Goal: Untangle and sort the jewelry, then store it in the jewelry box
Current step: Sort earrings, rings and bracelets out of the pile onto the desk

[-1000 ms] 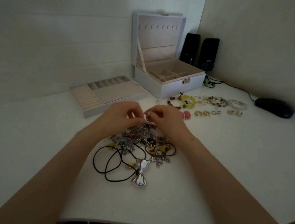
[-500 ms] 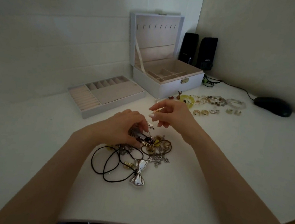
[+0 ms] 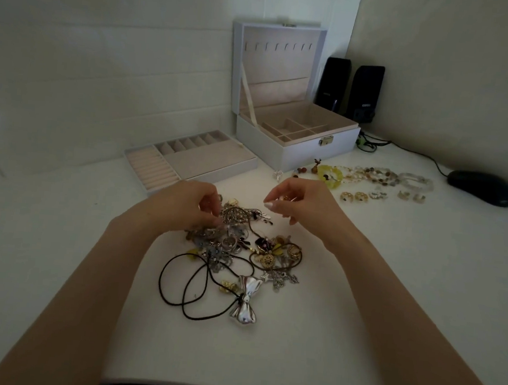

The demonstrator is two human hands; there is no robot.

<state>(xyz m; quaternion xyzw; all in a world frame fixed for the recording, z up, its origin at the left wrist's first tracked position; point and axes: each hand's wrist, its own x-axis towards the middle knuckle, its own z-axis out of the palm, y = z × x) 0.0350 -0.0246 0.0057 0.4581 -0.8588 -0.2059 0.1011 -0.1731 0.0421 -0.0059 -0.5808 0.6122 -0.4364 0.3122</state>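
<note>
Currently: left hand (image 3: 188, 206) at frame centre, fingertips pinched into the top of the tangled heap of silver and gold jewelry (image 3: 242, 246) on the white table (image 3: 360, 293). Right hand (image 3: 302, 204) just right of it, clear of the heap, fingers curled round a small gold piece (image 3: 287, 197); type unreadable. White jewelry box with pink lining (image 3: 311, 154) stands open, upper centre. 1 separate pink-lined tray (image 3: 194, 162) sits left of it; beaded bracelets (image 3: 371, 175) lie in a row to its right.
</note>
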